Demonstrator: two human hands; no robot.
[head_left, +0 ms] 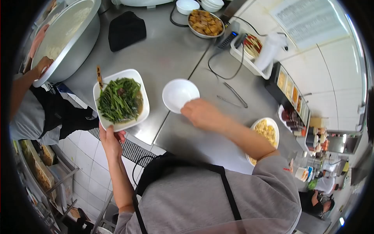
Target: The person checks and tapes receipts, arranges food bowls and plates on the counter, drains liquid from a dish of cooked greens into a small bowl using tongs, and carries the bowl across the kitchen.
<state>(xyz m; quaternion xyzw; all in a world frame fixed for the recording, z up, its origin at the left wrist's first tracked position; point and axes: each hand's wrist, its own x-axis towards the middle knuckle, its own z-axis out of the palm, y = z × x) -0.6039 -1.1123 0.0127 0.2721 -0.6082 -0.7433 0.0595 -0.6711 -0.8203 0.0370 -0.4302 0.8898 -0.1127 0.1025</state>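
Note:
My left hand (112,141) grips the near edge of a white square dish (144,111), thumb at the rim, and holds it tilted over the steel counter's edge. Cooked leafy greens (120,99) fill the dish, with some liquid at their right side. A narrow brown patterned strip (99,77) stands at the dish's left rim. My right hand (199,113) has its fingers closed on the near right rim of a white bowl (177,93) that has no food in it. To the right of that bowl lie metal tongs (235,95).
A co-worker's hand (43,65) holds a large metal basin (83,41) of white food at left. Black cloth (126,31), a bowl of brown food (205,23), a yellow food dish (267,130), a cable and a condiment rack (290,91) are on the counter.

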